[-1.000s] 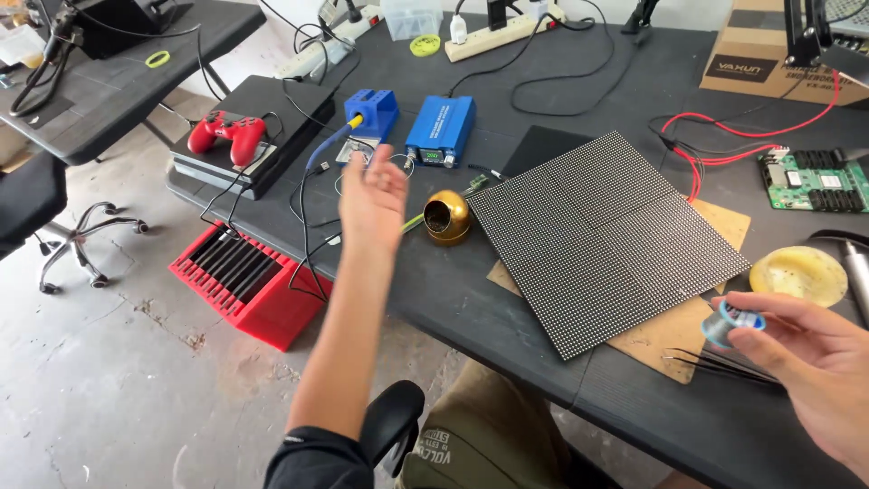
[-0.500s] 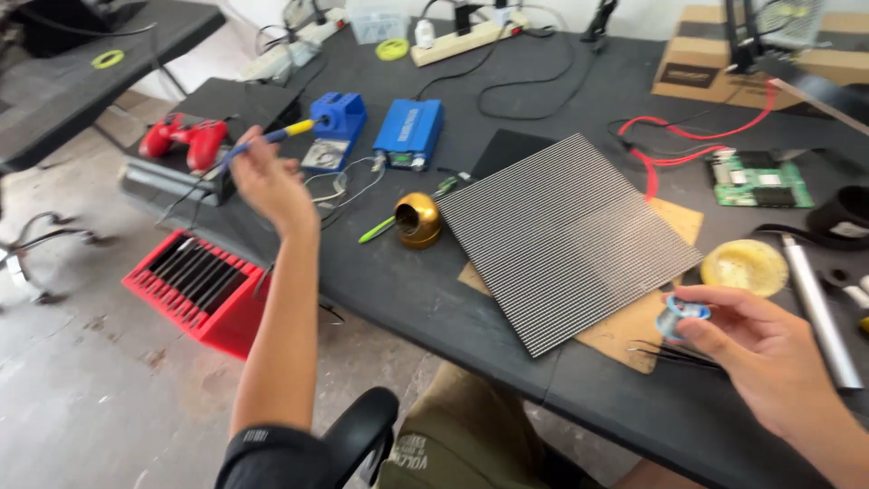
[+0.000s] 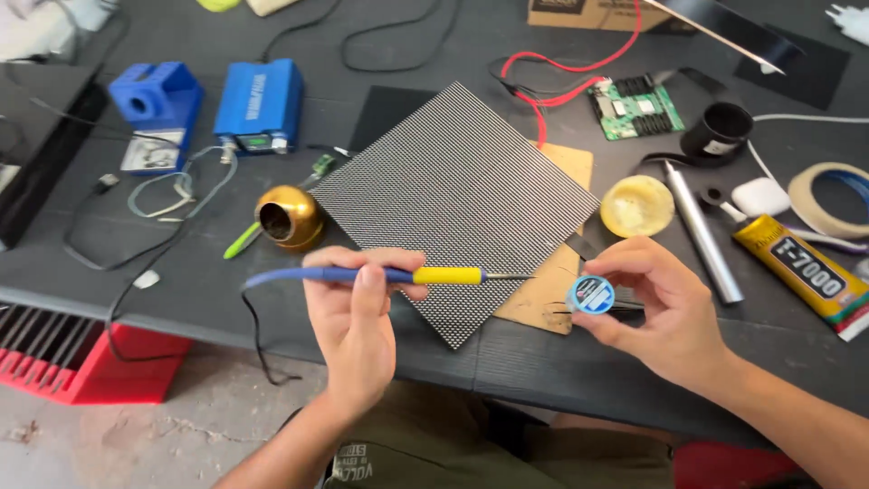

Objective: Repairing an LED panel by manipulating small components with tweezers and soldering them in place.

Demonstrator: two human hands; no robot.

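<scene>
My left hand [image 3: 355, 312] grips a soldering iron [image 3: 412, 275] with a blue and yellow handle, held level with its tip pointing right over the near corner of a square dotted LED panel [image 3: 455, 204]. My right hand [image 3: 665, 308] holds a small blue spool of solder wire [image 3: 590, 294] just right of the iron's tip. The panel lies on a brown cardboard sheet [image 3: 543, 294] on the dark table [image 3: 199, 299].
A brass tip-cleaner ball [image 3: 288, 218], a blue soldering station [image 3: 258, 107] and a blue iron stand [image 3: 156, 101] sit at the left. A yellow flux tin [image 3: 637, 206], metal tube [image 3: 702, 232], glue tube [image 3: 801, 269], tape roll [image 3: 826, 199] and green circuit board [image 3: 635, 107] lie right. A red tray [image 3: 86, 358] stands below.
My left hand reached to the blue stand at the far left, took the soldering iron and brought it back over the panel's near corner. My right hand kept hold of the spool.
</scene>
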